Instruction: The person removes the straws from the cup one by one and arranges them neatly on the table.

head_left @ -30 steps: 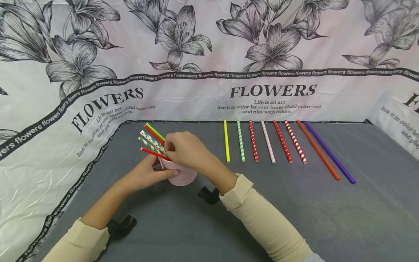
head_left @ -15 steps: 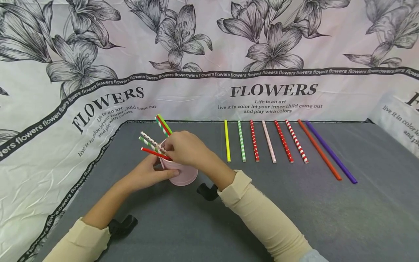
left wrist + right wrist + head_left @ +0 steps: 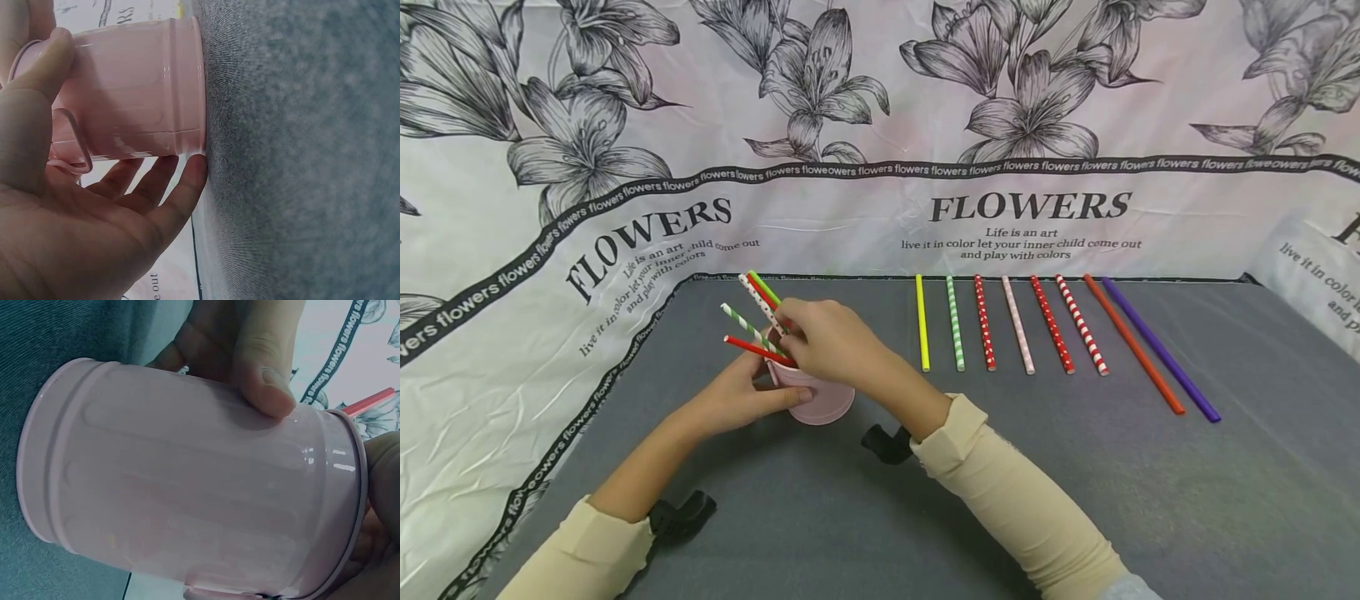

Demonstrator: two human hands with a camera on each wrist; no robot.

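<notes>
My left hand (image 3: pixel 733 400) holds a small pink bucket (image 3: pixel 823 404) upright on the table, thumb across its side and fingers behind, as the left wrist view shows. Paper straws lean out of the bucket to the left: a red straw (image 3: pixel 748 347), a green-striped straw (image 3: pixel 737 321), a white dotted straw (image 3: pixel 758 298) and, behind it, red and lime green straws (image 3: pixel 764 284). Over the rim, my right hand (image 3: pixel 831 337) pinches among the upper straws, its fingertips at the dotted one. Their lower ends are hidden by hand and bucket. In the right wrist view, its fingers (image 3: pixel 384 481) sit at the rim.
Right of the bucket lies a row of straws: yellow (image 3: pixel 922 325), green-striped (image 3: pixel 955 325), red dotted (image 3: pixel 985 325), pale pink (image 3: pixel 1018 325), red-and-white striped (image 3: pixel 1081 325), orange (image 3: pixel 1135 346) and purple (image 3: pixel 1161 350) among them. A flower-printed cloth (image 3: pixel 820 217) hangs behind the grey table (image 3: pixel 820 517).
The straws in the bucket have shifted under my right fingers; the white dotted straw has swung up beside the red and lime green ones. My left hand and the bucket stay put.
</notes>
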